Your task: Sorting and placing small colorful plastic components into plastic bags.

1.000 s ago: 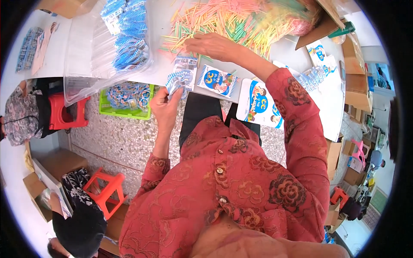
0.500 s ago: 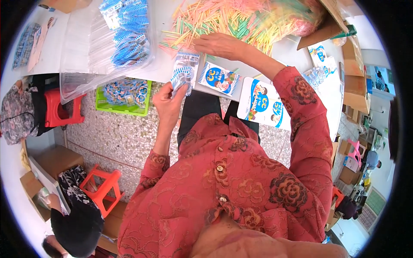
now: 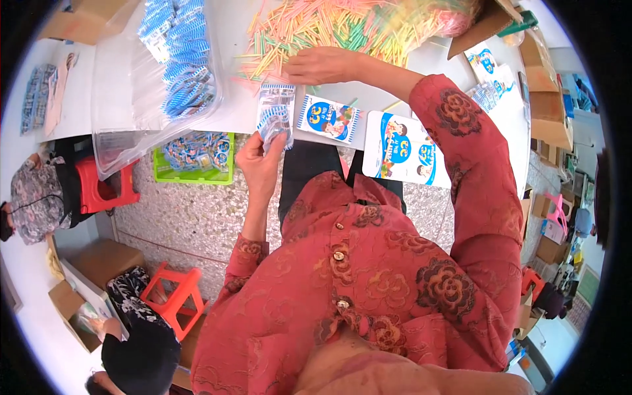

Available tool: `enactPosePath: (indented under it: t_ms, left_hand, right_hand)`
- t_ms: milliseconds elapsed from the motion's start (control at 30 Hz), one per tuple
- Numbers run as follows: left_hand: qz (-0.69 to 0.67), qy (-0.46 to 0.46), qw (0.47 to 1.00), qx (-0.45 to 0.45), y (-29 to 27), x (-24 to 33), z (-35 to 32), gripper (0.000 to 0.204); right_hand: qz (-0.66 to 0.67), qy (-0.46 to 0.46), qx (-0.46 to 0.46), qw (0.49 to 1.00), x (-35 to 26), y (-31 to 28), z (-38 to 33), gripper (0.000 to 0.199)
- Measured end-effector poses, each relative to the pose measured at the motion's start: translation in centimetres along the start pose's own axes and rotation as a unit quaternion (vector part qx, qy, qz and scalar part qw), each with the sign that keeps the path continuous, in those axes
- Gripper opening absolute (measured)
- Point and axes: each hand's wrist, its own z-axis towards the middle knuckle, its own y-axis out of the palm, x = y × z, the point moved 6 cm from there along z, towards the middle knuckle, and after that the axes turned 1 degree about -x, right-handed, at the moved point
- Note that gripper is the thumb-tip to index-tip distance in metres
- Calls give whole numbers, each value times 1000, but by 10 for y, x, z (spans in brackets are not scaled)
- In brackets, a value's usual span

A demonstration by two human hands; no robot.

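My left hand (image 3: 259, 164) is closed on a small blue-and-white packet (image 3: 276, 105), gripped by its lower end at the table's near edge. Just above that packet, at the near side of a heap of short pink, yellow and green plastic straws (image 3: 336, 29), is my right hand (image 3: 322, 66). Its fingers are drawn together, and whatever they hold is too small to make out. Between my hands and my lap lies a flat, printed blue-and-white bag (image 3: 328, 119). A larger white printed card (image 3: 397, 148) sits to its right, partly over the table edge.
At the left, a clear plastic tray (image 3: 117, 85) holds a long pile of blue-and-white packets (image 3: 187, 62). Below it a green basket (image 3: 191, 178) of packets stands on the floor. An open cardboard box (image 3: 480, 29) is at the far right. Red stools (image 3: 172, 299) and other people are at left.
The whole view has shifted slightly. My left hand keeps its grip on the packet, while my right hand stays at the edge of the straws.
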Motion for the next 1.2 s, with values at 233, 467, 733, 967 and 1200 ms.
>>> enactPosePath:
  t_ms: [233, 467, 733, 967, 1200]
  left_hand:
    - [4, 8, 1000, -2, 0, 5, -1, 19]
    - [9, 11, 1000, -7, 1, 5, -3, 19]
    - [37, 24, 999, -24, 10, 7, 1, 20]
    - [27, 28, 998, -53, 35, 9, 1, 21]
    - [15, 31, 997, -76, 49, 12, -3, 22]
  right_hand:
    - [-9, -19, 31, 999, 1, -8, -1, 11]
    - [15, 78, 79, 994, 5, -27, -6, 16]
    - [313, 557, 132, 758, 28, -60, -119, 12]
    - [349, 596, 91, 718, 2, -50, -160, 14]
    - [269, 572, 241, 736, -32, -57, -150, 10]
